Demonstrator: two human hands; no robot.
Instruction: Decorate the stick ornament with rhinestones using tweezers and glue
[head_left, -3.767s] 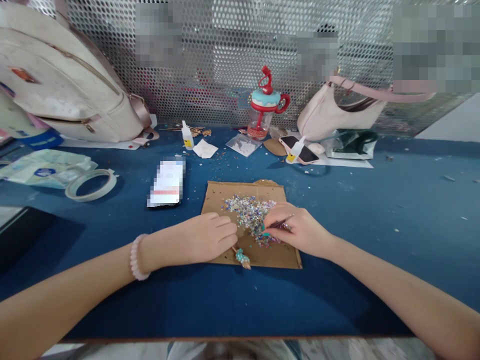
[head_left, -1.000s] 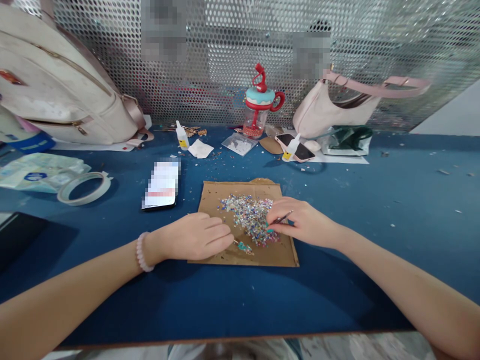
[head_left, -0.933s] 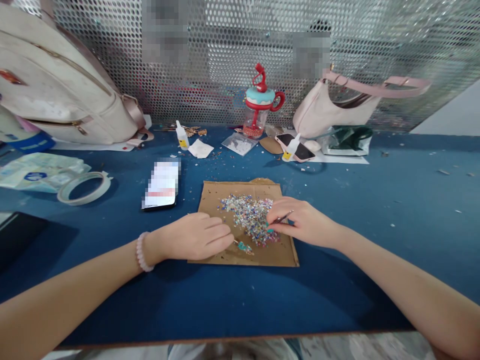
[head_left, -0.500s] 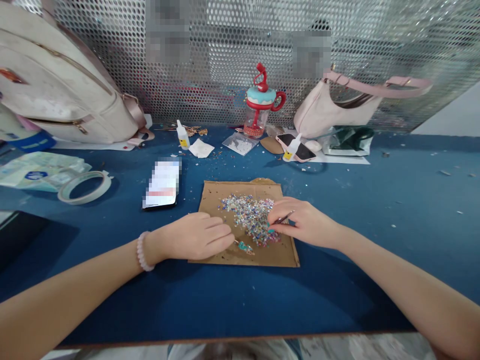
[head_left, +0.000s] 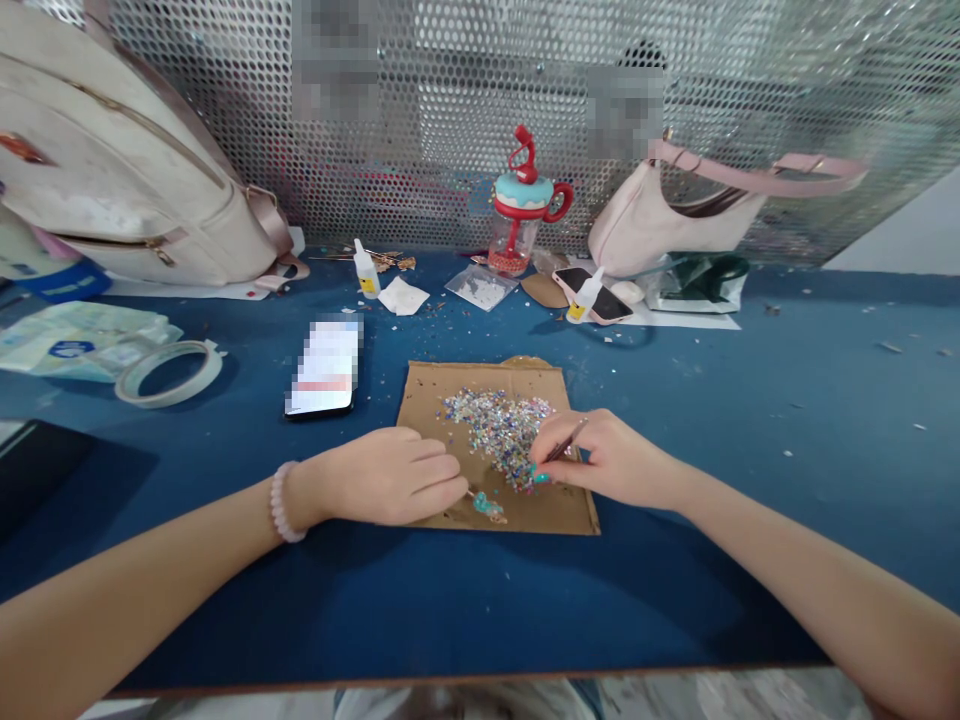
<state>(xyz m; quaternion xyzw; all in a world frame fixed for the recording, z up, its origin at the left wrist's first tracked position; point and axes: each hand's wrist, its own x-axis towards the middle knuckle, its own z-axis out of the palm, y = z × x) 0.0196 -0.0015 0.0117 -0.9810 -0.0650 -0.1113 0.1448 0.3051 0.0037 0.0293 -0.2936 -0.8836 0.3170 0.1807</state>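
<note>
A heap of small shiny rhinestones lies on a brown cardboard sheet on the blue table. My left hand rests at the cardboard's left side, its fingers closed on the thin stem of a turquoise ornament, which lies low over the cardboard. The fingertips and most of the stem are hidden. In my right hand, dark tweezers are pinched between thumb and fingers. Their tips are at the right edge of the heap, too small to make out whether they hold a stone.
A phone and a tape roll lie to the left. Glue bottles, a small plastic bag, a red-handled cup and another phone stand or lie behind. Bags lean against the perforated metal wall.
My right hand has moved slightly down toward the front of the cardboard, and the tweezers are more steeply tilted. The turquoise ornament has shifted slightly left with my left hand.
</note>
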